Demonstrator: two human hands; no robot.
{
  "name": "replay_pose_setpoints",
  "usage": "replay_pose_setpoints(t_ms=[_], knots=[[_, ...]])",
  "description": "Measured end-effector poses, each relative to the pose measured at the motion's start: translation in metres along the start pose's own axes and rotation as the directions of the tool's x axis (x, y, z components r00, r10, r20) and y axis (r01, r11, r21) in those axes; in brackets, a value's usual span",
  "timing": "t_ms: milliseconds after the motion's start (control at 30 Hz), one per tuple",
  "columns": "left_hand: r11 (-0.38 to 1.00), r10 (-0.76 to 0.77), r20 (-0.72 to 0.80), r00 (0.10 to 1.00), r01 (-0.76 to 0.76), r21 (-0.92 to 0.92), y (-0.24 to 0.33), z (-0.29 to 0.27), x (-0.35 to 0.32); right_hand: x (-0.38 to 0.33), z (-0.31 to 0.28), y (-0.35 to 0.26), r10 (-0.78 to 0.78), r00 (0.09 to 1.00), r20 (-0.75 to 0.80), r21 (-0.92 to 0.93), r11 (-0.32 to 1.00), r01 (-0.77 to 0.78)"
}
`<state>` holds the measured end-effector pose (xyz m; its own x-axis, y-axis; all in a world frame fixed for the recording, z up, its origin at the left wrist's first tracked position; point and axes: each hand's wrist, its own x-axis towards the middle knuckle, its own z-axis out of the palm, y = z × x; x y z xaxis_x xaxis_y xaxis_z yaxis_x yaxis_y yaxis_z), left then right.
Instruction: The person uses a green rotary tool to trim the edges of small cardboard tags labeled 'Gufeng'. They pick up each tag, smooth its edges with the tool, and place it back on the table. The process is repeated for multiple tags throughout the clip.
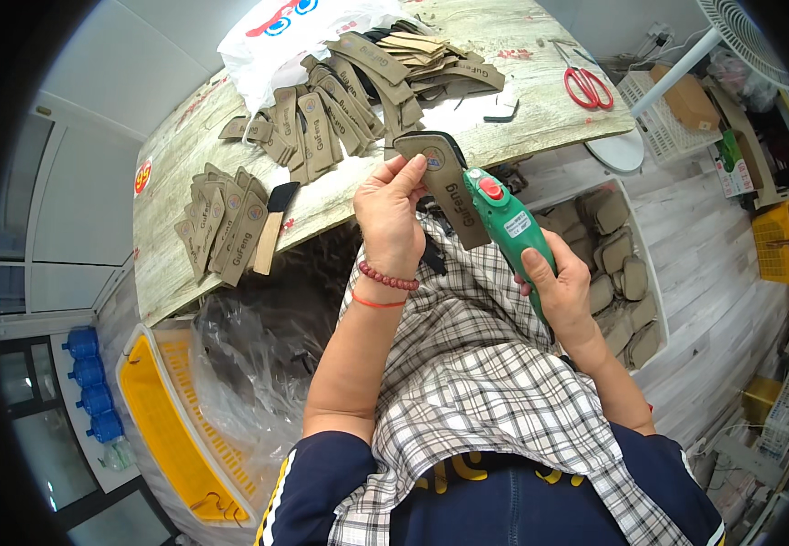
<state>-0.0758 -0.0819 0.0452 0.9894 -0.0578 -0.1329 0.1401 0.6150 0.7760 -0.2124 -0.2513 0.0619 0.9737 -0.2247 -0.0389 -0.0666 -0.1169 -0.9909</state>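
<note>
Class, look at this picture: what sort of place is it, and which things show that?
Probably a small shoe-parts workshop: stacks of tan insole-shaped pieces cover the wood-grain worktable, and the right hand holds a green handheld power tool.

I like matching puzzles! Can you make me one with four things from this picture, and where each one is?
Things:
1. green power tool
2. tan insole piece
3. red scissors
4. brush with a wooden handle

Places:
A. lying on the table's far right end
B. pinched in the left hand
C. gripped in the right hand
D. lying on the table beside the left pile of insole pieces

Pairs: 1-C, 2-B, 3-A, 4-D
</note>
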Motion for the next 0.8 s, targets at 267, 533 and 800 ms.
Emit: replay_pose_setpoints(t_ms=[267,533,800], knots=[[0.991,0.025,0.046,0.999,-0.031,0.133,0.002,0.0,-0.011,0.003,-0.006,-0.004,0.026,0.997,0.07,0.007,1.0,-0.026],[0.963,0.096,0.051,0.994,-0.105,0.247,0.018,0.005,-0.009,0.0,-0.007,-0.003,0.038,0.994,0.107,0.022,0.999,-0.041],[0.875,0.129,0.109,0.986,-0.165,0.455,0.016,-0.005,-0.003,0.0,-0.007,-0.005,0.033,0.993,0.114,0.005,0.999,-0.034]])
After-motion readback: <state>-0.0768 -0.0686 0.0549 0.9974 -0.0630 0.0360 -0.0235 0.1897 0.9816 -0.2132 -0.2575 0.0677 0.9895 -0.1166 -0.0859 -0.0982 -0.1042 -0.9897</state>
